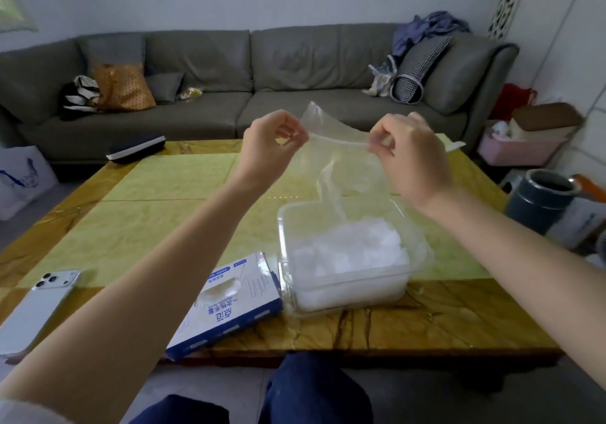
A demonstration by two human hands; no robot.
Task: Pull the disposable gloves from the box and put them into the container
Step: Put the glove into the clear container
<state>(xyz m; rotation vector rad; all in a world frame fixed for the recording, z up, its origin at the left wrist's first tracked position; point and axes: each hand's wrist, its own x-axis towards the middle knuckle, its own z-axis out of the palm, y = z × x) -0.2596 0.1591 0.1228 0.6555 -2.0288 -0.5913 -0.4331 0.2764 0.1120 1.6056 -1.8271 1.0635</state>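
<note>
your knees (pixel 314 391) bottom centre. box (pixel 229 302) lies lower centre on desk (pixel 157 213), just left of container (pixel 347 287) w/ piled gloves (pixel 354 249). mid-frame, left hand (pixel 272 141) & right hand (pixel 410 154) each pinch clear glove (pixel 337 158), stretched btwn them above container.

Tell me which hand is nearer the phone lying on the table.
Left. The left hand pinches the glove up and right of the phone; the right hand pinches its other end, farther right, above the container.
</note>
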